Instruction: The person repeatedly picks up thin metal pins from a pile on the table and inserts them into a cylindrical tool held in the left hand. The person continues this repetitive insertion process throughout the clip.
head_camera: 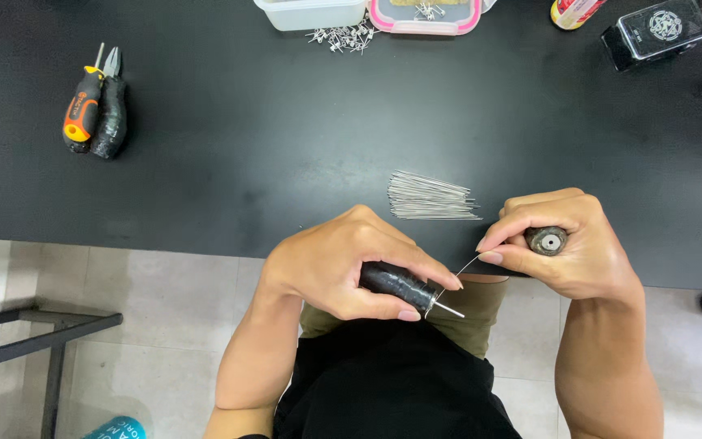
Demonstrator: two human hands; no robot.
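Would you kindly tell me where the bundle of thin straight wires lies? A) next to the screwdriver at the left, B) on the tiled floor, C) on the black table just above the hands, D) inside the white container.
C: the bundle of straight wires lies on the black table, just beyond the left hand and the right hand.

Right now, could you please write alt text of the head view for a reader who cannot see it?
A person's left hand holds a black-handled tool with a metal tip, while the right hand pinches a thin wire bent toward that tip. Behind them, a bundle of straight wires lies on a black table, with a screwdriver and pliers at far left.
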